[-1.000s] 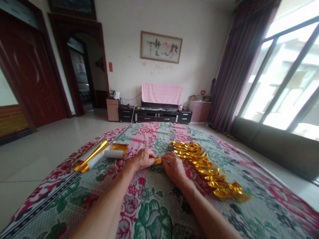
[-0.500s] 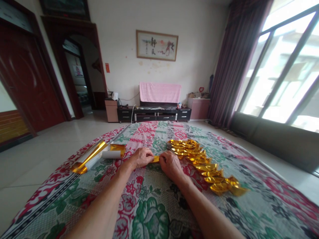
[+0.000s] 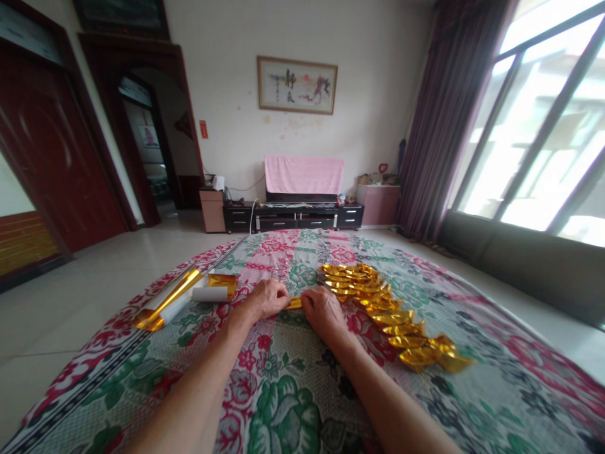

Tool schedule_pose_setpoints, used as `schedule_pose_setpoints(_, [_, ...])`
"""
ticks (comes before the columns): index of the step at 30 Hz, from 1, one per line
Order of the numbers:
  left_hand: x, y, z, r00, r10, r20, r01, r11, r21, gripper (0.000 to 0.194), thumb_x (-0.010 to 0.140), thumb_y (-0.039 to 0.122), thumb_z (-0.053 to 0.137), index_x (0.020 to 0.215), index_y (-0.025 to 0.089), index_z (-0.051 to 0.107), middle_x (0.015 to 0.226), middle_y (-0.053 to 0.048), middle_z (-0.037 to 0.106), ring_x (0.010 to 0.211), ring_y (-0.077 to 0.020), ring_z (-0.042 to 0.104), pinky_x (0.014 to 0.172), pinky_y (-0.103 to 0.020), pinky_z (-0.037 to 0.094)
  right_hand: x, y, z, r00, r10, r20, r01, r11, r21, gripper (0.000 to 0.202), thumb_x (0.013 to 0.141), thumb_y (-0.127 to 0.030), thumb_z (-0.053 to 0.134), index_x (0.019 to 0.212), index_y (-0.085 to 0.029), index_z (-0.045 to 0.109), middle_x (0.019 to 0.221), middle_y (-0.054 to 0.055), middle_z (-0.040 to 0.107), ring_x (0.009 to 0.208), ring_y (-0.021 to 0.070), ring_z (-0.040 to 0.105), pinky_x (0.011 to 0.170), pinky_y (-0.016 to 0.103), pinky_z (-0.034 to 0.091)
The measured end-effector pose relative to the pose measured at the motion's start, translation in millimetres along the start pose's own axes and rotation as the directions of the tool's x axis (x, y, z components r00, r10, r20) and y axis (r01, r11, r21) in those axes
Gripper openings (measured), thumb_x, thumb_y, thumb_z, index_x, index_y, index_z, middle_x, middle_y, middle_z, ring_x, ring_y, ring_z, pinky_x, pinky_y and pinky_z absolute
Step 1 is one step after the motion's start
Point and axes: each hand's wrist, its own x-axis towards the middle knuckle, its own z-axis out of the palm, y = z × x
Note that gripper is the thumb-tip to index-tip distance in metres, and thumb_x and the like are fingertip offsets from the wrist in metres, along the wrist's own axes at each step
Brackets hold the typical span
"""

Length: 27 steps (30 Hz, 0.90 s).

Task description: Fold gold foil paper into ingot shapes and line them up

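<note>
Between my two hands lies a narrow folded strip of gold foil paper (image 3: 295, 303), low over the patterned cloth (image 3: 283, 413). My left hand (image 3: 267, 299) pinches its left end, and my right hand (image 3: 325, 310) grips the right end. Both hands are closed, with part of the strip hidden under the fingers. Just right of my right hand, folded gold foil ingots (image 3: 378, 301) lie in an overlapping row that runs toward me. To the left are curled sheets of gold foil paper (image 3: 172, 299) with white backs, and a smaller rolled piece (image 3: 210, 294) beside them.
The flowered cloth covers a round-edged surface. Beyond it stand a low black cabinet (image 3: 309, 219) and a pink cloth (image 3: 303, 173) draped over something. A purple curtain (image 3: 437, 126) and a window (image 3: 534, 139) are on the right, a dark red door (image 3: 57, 145) on the left.
Both hands stay almost in place on the strip. A crease line along the strip shows more clearly now. The view has shifted very slightly.
</note>
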Motion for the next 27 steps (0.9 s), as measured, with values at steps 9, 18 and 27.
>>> schedule_pose_setpoints(9, [0.9, 2.7, 1.3, 1.000, -0.013, 0.021, 0.012, 0.998, 0.058, 0.025, 0.067, 0.027, 0.053, 0.086, 0.020, 0.068, 0.072, -0.001, 0.066, 0.063, -0.0131, 0.056, 0.056, -0.021, 0.038, -0.1, -6.0, -0.1, 0.995, 0.073, 0.073, -0.065, 0.992, -0.111, 0.028, 0.086, -0.027, 0.038, 0.076, -0.019, 0.063, 0.080, 0.005, 0.054, 0.070, 0.0122, 0.050, 0.061, 0.022, 0.030])
schedule_pose_setpoints(18, [-1.6, 10.9, -1.8, 0.998, -0.042, 0.045, 0.037, 0.993, 0.112, 0.019, 0.066, 0.026, 0.052, 0.075, 0.019, 0.068, 0.072, -0.003, 0.065, 0.065, -0.0147, 0.056, 0.057, -0.023, 0.036, -0.9, -4.7, 2.8, 0.999, 0.055, 0.001, -0.054, 0.994, -0.098, 0.020, 0.085, -0.025, 0.041, 0.080, -0.018, 0.059, 0.091, 0.008, 0.052, 0.082, 0.0158, 0.049, 0.067, 0.023, 0.033])
schedule_pose_setpoints(27, [-4.0, 11.2, -3.9, 0.998, 0.054, 0.013, -0.054, 0.998, 0.030, 0.015, 0.067, 0.023, 0.049, 0.070, 0.017, 0.064, 0.068, -0.002, 0.063, 0.062, -0.0134, 0.055, 0.055, -0.021, 0.036, -3.3, -0.4, 6.3, 0.996, -0.018, -0.084, 0.015, 0.999, -0.038, 0.009, 0.077, -0.017, 0.046, 0.078, -0.017, 0.055, 0.082, 0.006, 0.054, 0.081, 0.0161, 0.049, 0.074, 0.024, 0.035])
